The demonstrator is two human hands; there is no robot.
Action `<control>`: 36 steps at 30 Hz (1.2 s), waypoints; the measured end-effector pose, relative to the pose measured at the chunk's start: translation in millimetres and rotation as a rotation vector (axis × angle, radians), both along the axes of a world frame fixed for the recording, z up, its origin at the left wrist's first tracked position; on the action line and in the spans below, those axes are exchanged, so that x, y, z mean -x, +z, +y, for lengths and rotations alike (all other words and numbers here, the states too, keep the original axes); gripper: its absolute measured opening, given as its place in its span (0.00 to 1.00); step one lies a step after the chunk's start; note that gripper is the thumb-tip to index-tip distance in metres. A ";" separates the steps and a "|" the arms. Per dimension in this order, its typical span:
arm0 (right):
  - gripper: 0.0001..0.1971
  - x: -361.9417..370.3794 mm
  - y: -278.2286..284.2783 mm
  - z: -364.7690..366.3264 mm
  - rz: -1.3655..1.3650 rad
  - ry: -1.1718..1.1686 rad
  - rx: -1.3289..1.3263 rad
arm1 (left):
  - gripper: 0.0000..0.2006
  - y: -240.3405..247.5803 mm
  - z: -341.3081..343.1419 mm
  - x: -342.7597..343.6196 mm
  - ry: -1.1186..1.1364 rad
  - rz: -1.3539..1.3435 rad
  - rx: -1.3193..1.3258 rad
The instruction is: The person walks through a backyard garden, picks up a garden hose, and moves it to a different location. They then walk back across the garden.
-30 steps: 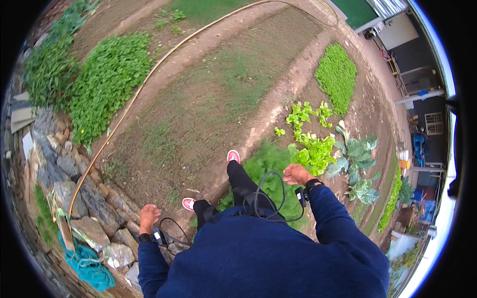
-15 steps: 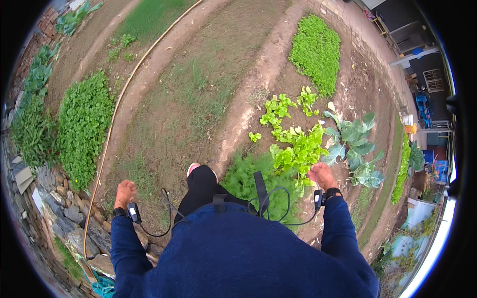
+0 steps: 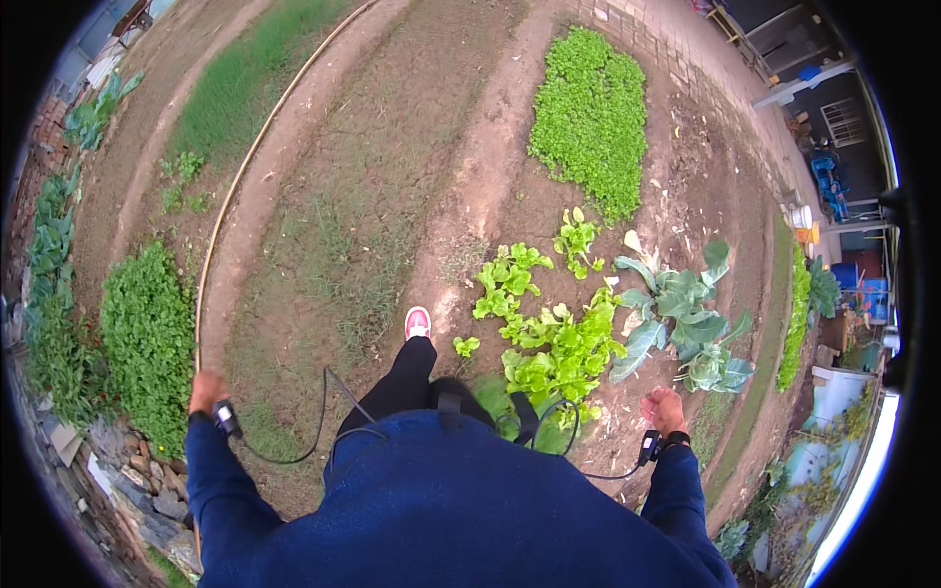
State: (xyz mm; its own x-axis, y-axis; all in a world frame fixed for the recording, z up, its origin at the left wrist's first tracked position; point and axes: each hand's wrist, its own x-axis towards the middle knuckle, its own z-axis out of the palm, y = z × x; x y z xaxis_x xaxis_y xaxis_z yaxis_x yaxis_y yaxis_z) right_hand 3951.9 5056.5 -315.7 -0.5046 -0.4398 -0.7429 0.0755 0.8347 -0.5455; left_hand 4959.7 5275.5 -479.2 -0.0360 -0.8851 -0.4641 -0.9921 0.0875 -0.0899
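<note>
My left hand (image 3: 207,390) hangs out to the side above the hose (image 3: 203,284), its fingers loosely curled and nothing showing in them. Over bare soil on the other side, my right hand (image 3: 665,409) is also curled, with no object visible in it. It is nearest to a broad-leaved blue-green plant (image 3: 683,312) and a patch of light-green lettuce (image 3: 561,355). Each wrist wears a dark band with a small box, and a black cable (image 3: 316,446) runs from the left one toward my waist. One foot in a pink shoe (image 3: 418,321) is forward on the soil.
Dense leafy green beds lie at the left (image 3: 147,318) and ahead (image 3: 590,122). Grey stones (image 3: 162,505) edge the lower left. A brick path (image 3: 676,54) borders the far right, beside a building with a blue machine (image 3: 829,184) and buckets (image 3: 806,227).
I have moved forward: a pink shoe now shows ahead, and the plants sit lower in view. Both hands have swung farther out from my body.
</note>
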 end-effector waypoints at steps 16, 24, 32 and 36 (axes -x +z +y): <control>0.01 -13.4 -129.9 -299.0 -0.356 -0.028 -0.106 | 0.10 125.5 -691.2 330.6 0.543 0.935 -0.087; 0.06 -17.1 -57.9 -662.4 -0.327 0.226 0.180 | 0.05 10.1 -722.7 184.5 -0.054 -0.045 -0.329; 0.02 35.1 -69.3 -834.1 -0.848 0.196 0.383 | 0.08 19.9 -1052.5 266.8 -0.269 0.201 -0.008; 0.05 47.0 -73.3 -893.1 -0.431 0.007 0.013 | 0.13 98.9 -1275.7 370.1 0.487 0.882 0.014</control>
State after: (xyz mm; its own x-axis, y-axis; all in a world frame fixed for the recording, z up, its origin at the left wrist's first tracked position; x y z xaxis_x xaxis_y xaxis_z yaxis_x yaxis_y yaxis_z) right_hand 3904.8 4163.4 -389.0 -0.1459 -0.4526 -0.8797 0.2931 0.8295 -0.4754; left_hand 4589.6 3999.8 -380.4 0.0053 -0.9001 -0.4356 -0.6320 -0.3406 0.6961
